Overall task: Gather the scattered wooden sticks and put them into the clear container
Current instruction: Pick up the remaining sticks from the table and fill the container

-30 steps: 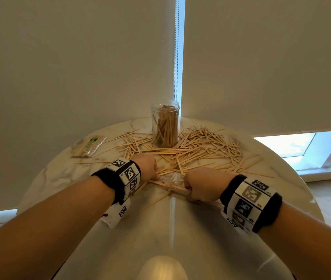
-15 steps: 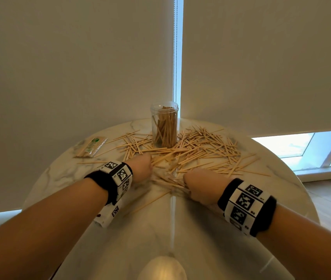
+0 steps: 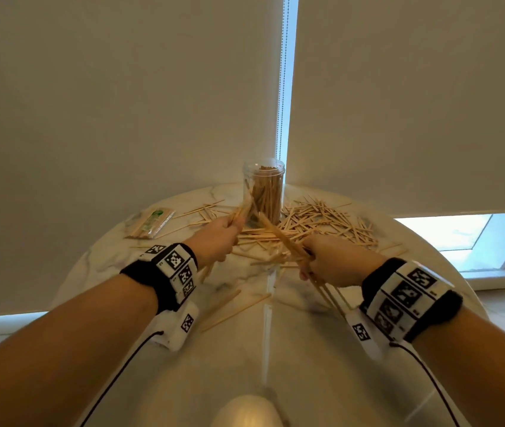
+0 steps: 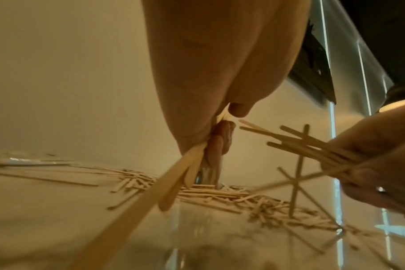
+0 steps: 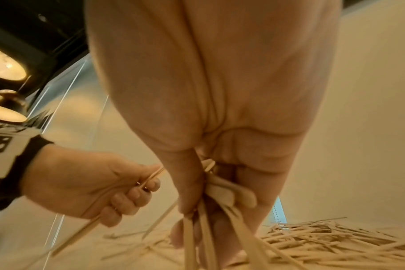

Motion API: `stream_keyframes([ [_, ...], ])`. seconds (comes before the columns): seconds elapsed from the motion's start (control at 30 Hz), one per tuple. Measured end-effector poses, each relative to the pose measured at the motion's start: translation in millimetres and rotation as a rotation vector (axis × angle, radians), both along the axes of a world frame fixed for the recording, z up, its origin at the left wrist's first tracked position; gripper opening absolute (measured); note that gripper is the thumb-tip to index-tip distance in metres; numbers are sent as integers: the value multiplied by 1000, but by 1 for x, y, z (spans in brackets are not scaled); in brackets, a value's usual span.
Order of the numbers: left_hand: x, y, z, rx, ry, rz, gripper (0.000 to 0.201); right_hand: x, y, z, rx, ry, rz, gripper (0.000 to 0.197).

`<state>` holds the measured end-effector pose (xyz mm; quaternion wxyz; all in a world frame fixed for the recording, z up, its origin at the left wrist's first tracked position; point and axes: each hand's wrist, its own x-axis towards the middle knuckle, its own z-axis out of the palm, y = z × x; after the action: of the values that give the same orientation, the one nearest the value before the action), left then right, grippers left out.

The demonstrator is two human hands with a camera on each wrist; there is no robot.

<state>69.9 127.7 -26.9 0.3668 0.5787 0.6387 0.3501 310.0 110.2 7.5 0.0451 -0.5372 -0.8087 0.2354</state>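
- Both hands are raised off the round marble tabletop [image 3: 306, 349]; the left hand [image 3: 217, 241] is curled round a few flat wooden sticks [image 3: 238, 214], and the right hand [image 3: 334, 260] grips a fuller bundle [image 3: 279, 235].
- Beyond the hands lies a loose pile of thin, pale scattered sticks [image 3: 322, 223].
- Just past the left hand stands the clear container [image 3: 264, 188], a cylinder already part-filled with upright sticks.
- Only the head view shows a wrapped packet [image 3: 151, 222] further left; the wrist views show curled fingers [image 5: 130, 197] clamping the sticks.

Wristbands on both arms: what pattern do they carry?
Black-and-white square code markers, clearest in the head view.
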Motion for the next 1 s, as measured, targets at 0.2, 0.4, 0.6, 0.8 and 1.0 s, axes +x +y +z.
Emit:
stream_keyframes([
  [0.2, 35, -7, 7, 126, -141, -119, 87, -18, 4, 12, -19, 346, -74, 10],
  [0.4, 46, -1, 7, 196, -210, 165, 104, -40, 0, 3, 136, 442, -138, 7],
  [0.6, 45, -4, 14, 206, -279, 301, 99, -55, -2, -4, 172, 567, -164, 10],
  [0.8, 50, -2, 16, 219, -490, 167, 68, -78, -7, -10, 249, 309, 9, 38],
  [1.0, 45, -4, 22, 223, -421, 184, 24, -76, -10, -11, 204, 396, -4, 35],
])
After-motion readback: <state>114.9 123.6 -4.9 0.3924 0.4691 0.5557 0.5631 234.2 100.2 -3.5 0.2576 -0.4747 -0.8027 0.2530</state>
